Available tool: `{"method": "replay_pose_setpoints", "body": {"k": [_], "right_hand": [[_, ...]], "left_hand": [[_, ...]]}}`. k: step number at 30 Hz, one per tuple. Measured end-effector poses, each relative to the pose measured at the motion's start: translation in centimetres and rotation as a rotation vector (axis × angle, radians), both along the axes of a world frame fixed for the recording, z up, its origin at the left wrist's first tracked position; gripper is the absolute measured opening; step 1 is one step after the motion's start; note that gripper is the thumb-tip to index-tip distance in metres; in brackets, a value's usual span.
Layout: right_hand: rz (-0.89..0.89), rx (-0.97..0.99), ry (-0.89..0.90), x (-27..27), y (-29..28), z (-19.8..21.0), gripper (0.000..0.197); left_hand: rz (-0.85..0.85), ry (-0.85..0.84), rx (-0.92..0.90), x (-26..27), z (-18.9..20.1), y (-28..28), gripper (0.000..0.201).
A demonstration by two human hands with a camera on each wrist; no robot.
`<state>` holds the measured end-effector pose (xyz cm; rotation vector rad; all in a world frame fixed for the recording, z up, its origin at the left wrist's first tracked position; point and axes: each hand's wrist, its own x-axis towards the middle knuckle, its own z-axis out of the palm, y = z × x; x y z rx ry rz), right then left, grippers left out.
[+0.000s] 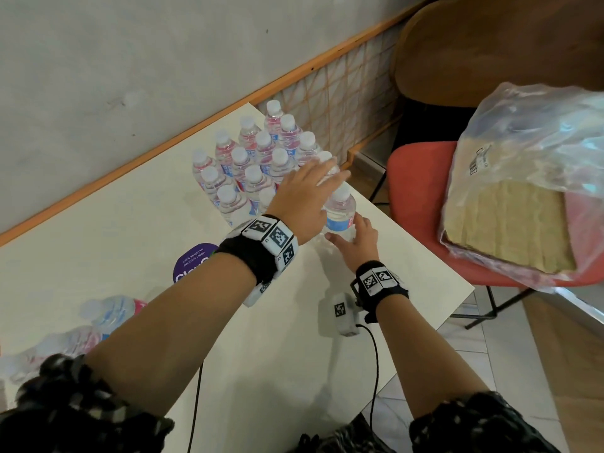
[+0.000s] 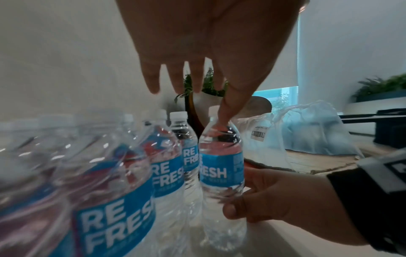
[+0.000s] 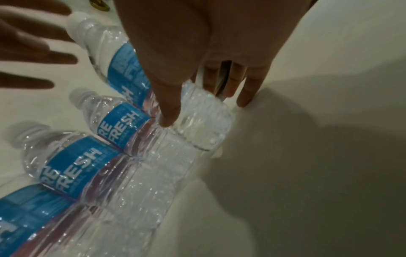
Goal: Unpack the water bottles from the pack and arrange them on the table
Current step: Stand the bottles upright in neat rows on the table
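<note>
Several clear water bottles with blue labels stand in a tight group at the far end of the white table. One more bottle stands upright at the group's near right corner. My right hand grips its lower part, thumb on one side and fingers on the other. My left hand is stretched out over it with straight fingers. Its thumb touches the bottle's shoulder just below the cap. Several other bottles lie on their sides at the near left, blurred.
The table's right edge runs close beside the held bottle. Beyond it stands a red chair bearing a plastic bag with a flat cardboard tray. A purple round sticker lies on the table. A grey wall borders the left.
</note>
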<state>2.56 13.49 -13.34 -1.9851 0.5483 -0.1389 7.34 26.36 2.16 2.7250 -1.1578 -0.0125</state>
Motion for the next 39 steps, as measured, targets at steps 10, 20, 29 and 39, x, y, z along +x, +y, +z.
{"method": "replay_pose_setpoints", "body": {"k": [10,20,29,39], "right_hand": [[-0.084,0.045,-0.019,-2.1,0.2,-0.7,0.073],[-0.062,-0.109,-0.007,-0.7,-0.3,-0.3,0.059],[-0.037,-0.074,0.003,-0.5,-1.2,0.5,0.055],[-0.12,0.0,0.066,-0.1,-0.6,0.4,0.059]], "left_hand": [[0.062,0.199,0.047,1.9,1.0,-3.9,0.034],[0.214,0.121,-0.185,3.3,1.2,-2.0,0.038],[0.176,0.226,0.089,5.6,0.3,-1.4,0.069],[0.147,0.227,0.138,5.8,0.4,-1.4,0.071]]}}
